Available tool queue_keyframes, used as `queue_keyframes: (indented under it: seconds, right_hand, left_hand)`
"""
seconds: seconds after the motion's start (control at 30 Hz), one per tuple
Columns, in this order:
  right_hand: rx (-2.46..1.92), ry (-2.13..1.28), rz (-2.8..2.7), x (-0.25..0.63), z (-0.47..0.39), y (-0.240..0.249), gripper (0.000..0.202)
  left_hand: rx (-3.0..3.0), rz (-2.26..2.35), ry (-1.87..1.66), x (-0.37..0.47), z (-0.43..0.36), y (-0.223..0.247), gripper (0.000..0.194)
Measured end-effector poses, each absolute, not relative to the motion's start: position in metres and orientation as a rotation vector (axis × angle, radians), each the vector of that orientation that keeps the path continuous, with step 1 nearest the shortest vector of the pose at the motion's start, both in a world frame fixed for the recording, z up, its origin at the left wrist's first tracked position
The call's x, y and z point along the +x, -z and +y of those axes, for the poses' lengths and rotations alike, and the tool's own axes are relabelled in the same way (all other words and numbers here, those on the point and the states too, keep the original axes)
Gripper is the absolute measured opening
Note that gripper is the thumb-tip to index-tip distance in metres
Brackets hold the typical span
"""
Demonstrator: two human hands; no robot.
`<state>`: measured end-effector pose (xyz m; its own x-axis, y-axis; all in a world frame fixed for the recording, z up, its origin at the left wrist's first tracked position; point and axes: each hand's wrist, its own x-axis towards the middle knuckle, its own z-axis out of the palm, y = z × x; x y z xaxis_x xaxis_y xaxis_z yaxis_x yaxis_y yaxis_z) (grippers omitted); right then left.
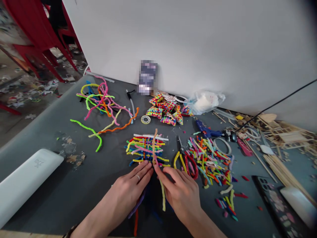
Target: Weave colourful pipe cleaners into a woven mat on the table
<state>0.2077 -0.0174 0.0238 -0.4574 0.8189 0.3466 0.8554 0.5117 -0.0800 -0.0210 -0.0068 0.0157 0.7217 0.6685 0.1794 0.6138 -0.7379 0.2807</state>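
Note:
A woven mat of colourful pipe cleaners (141, 149) lies on the dark table in front of me. My left hand (132, 183), with a ring on one finger, is closed over its near edge, fingertips together on the strands; the thumb is mostly hidden. Between thumb and forefinger of my right hand (182, 190) is a peach-to-pale-yellow pipe cleaner (162, 195), which runs lengthwise over the mat. Loose purple and orange ends (136, 223) stick out below my left hand. Beside the right hand lie scissors with red and yellow handles (182, 157), blades apart.
Long pipe cleaners (106, 102) lie tangled at the back left. Cut pieces (210, 158) are heaped on the right, near a blue glue gun (206, 129). Patterned woven pieces (164, 110) sit behind the mat. A white box-like object (32, 181), a phone (274, 205) and wooden sticks (284, 175) flank the work.

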Motion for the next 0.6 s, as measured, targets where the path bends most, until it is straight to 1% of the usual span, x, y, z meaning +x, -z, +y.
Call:
queue_keyframes:
  seconds: [0.07, 0.23, 0.33, 0.43, 0.53, 0.6]
  right_hand:
    - [-1.377, 0.167, -2.472, 0.207, -0.016, -0.026, 0.053]
    - [-1.379, 0.131, -2.548, 0.203, -0.013, -0.031, 0.053]
    - [-1.395, -0.016, -2.555, 0.205, -0.009, -0.034, 0.055]
    - [-1.355, -0.220, -2.545, 0.211, 0.001, -0.037, 0.059]
    - [-1.245, -0.271, -2.566, 0.217, 0.016, -0.040, 0.053]
    - [-1.192, -0.287, -2.586, 0.217, 0.026, -0.041, 0.043]
  left_hand:
    - [2.714, 1.031, -0.414, -0.022, -0.008, -0.015, 0.063]
    - [2.680, 1.060, -0.468, -0.020, -0.010, -0.012, 0.068]
    - [2.636, 1.090, -0.513, -0.021, -0.011, -0.012, 0.070]
    - [2.641, 1.091, -0.547, -0.023, -0.010, -0.012, 0.067]
    - [2.684, 1.074, -0.512, -0.024, -0.008, -0.013, 0.059]
    - [2.714, 1.063, -0.483, -0.024, -0.007, -0.015, 0.055]
